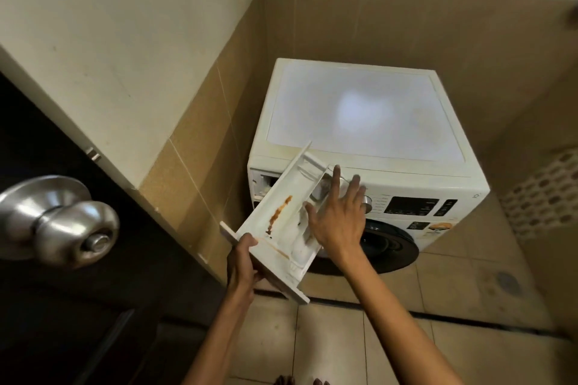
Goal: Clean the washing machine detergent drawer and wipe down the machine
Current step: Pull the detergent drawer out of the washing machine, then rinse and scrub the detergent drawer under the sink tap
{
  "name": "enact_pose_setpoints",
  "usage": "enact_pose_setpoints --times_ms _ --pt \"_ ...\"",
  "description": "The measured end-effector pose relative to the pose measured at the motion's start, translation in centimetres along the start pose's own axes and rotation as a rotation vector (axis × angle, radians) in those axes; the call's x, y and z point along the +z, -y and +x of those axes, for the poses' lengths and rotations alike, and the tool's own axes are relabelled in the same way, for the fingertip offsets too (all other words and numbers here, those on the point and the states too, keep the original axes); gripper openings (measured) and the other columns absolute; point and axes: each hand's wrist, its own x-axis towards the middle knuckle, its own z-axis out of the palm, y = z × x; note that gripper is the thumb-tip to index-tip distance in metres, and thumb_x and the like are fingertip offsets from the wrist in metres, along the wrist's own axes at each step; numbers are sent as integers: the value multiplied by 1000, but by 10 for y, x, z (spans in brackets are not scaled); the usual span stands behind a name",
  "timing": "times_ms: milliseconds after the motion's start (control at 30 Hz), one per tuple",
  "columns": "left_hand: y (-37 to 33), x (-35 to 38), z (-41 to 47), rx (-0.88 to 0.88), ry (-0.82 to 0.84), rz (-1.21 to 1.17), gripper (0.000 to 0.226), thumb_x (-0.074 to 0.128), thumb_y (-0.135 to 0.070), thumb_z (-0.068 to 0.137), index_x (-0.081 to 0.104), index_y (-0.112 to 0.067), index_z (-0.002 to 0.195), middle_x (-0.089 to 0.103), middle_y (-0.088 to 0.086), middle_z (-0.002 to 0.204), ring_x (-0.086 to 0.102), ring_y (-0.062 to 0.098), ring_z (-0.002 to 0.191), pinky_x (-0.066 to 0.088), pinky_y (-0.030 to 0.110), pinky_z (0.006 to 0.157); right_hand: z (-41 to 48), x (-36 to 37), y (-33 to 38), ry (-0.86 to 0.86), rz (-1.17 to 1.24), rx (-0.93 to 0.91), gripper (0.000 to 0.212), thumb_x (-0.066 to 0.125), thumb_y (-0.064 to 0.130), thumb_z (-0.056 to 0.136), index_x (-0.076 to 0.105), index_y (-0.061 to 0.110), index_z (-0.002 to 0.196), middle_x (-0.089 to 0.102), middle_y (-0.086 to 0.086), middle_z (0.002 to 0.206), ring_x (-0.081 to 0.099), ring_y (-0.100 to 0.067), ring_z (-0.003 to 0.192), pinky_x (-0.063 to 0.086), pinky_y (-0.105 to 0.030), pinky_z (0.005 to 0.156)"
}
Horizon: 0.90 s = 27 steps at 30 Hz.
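Drawer (283, 186) held tilted before the washing machine (359, 116), brown-stained; gripped at its front panel by the left hand (242, 266), right hand (339, 216) spread flat, fingers straight, over its right side.

The right hand (339, 219) hides part of the detergent drawer (281, 191); lettering on the control panel (419, 206) is too small to read.

One head view only, wide-angle, edges bent. Faced forward and down into room corner, from above washer (369, 122) top. Close at centre sat drawer (281, 212). Nearest, at left, loomed door knob (59, 222). Bottom showed floor (469, 291).
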Motion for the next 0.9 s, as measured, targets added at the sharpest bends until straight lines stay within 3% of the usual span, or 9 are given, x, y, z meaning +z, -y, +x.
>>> enact_pose_setpoints --times_ms 67,133,233,333,400,500,633,733,900 --pt "-17 14 -4 35 75 63 27 40 -19 89 54 -11 111 61 10 94 55 22 81 45 30 60 15 -20 -8 -21 13 -44 83 40 51 93 -8 15 150 -6 -20 156 -4 -33 146 8 -42 118" --pt "-32 31 -6 61 146 135 28 41 -18 88 55 -10 110 62 11 95 57 24 83 45 30 60 26 -44 -19 -50 51 -19 81 41 49 94 -2 11 151 0 -21 156 0 -32 146 7 -40 119" --pt "-57 57 -12 99 296 252 25 45 -22 83 56 -11 103 62 8 91 56 22 83 45 30 63 35 -81 -45 -100 94 78 85 44 53 91 2 9 150 15 -23 153 13 -34 143 15 -41 117" --pt "-79 97 -21 107 453 404 38 52 -33 57 58 -13 89 63 8 83 57 23 79 46 30 68 31 -123 -84 -152 151 206 88 48 54 89 7 5 149 33 -20 144 34 -34 133 31 -40 109" --pt "-88 132 -27 112 550 526 41 53 -38 51 58 -12 82 61 7 76 55 25 74 43 31 69 20 -149 -115 -209 167 305 83 50 52 89 16 3 147 36 -20 142 38 -34 129 34 -40 105" --pt "-88 194 -44 179 676 665 24 49 -39 70 54 -16 73 56 2 65 48 19 60 37 25 56 -4 -177 -165 -297 229 476 70 52 48 90 35 0 137 42 -21 135 42 -35 124 37 -41 101" --pt "-57 283 -82 293 808 844 37 35 -43 93 51 -15 74 54 7 73 48 19 65 40 28 64 -49 -204 -237 -398 318 718 60 52 44 91 43 -1 130 44 -22 133 44 -35 123 38 -41 100" --pt "-21 342 -115 375 877 922 44 27 -46 97 54 -13 89 58 5 79 54 18 73 42 28 67 -87 -219 -286 -461 364 842 58 53 42 91 45 -1 128 45 -22 132 46 -36 120 39 -40 99" --pt "59 430 -178 402 1041 957 55 43 -50 92 63 0 98 65 15 96 61 28 85 43 30 73 -155 -242 -377 -534 380 1023 58 53 40 91 45 -4 128 46 -23 131 46 -37 121 39 -38 99"
